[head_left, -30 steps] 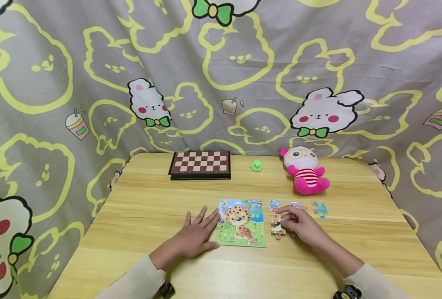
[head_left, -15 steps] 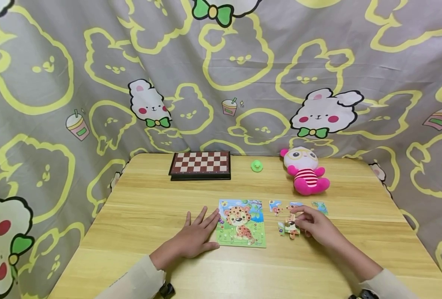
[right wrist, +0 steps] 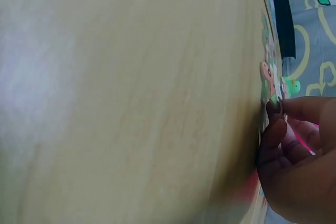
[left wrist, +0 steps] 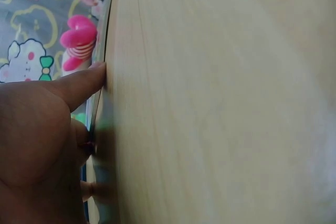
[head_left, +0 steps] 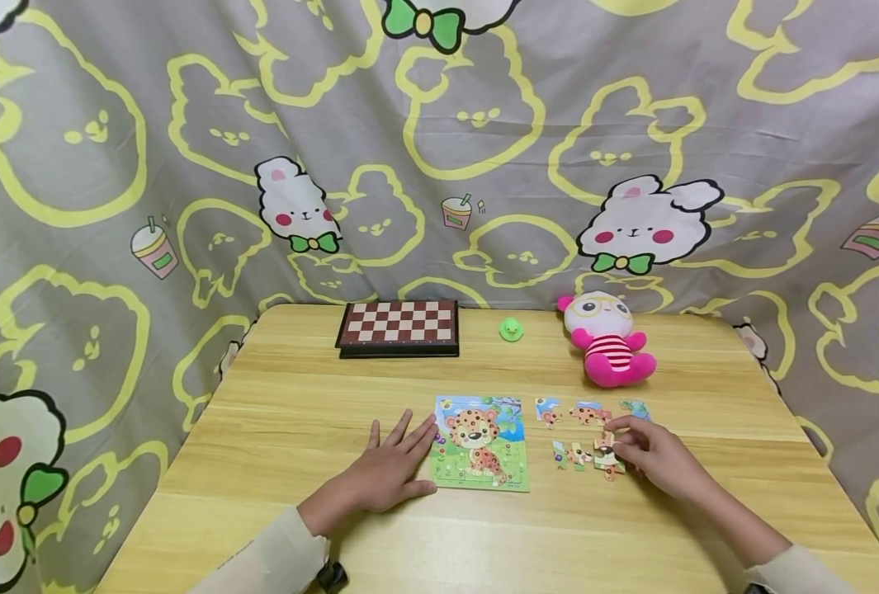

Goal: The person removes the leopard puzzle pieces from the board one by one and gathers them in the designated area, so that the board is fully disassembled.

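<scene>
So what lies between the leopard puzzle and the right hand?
Loose puzzle pieces, one of them pinched by the right hand, as the head view shows.

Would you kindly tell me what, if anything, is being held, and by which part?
The right hand pinches a puzzle piece by its right side in the head view. The left hand, at the edge of the leopard puzzle, grips nothing.

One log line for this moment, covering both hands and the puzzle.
left hand: spread on table, touching puzzle board | right hand: pinching puzzle piece | other pieces: on table, right of board
</scene>
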### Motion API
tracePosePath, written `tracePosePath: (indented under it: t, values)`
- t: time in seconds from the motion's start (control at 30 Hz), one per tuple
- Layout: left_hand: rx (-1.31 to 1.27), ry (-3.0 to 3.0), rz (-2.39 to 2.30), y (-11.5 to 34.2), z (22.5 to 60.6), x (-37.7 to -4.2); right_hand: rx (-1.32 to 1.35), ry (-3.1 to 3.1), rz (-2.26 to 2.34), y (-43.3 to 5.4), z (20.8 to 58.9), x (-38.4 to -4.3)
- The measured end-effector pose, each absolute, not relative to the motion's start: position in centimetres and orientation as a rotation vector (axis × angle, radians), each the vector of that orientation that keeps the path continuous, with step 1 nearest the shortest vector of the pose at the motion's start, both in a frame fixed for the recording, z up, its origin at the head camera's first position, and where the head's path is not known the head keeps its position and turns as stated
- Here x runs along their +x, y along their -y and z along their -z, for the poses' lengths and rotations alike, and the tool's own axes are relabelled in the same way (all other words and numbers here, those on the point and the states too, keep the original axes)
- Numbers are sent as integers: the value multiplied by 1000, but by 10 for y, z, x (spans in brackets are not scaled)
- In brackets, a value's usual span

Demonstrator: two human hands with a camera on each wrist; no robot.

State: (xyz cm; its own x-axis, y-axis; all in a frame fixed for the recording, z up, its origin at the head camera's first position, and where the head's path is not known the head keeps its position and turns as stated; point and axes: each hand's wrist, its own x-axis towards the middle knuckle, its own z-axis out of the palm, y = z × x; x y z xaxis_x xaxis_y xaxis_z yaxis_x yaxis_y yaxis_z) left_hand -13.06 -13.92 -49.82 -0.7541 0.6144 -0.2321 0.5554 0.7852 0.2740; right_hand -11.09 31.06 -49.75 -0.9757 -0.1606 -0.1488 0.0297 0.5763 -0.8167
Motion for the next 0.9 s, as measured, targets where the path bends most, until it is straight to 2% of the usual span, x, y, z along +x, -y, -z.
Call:
tracePosePath:
  t: [0.33,0.9]
  values:
    - [897,-2664,-274,139,500,-132,-218,-2872,1106,-299,500,-113]
    - [899,-2664,-271,140,499,-131,-299,-2873,1141,-280,500,-118]
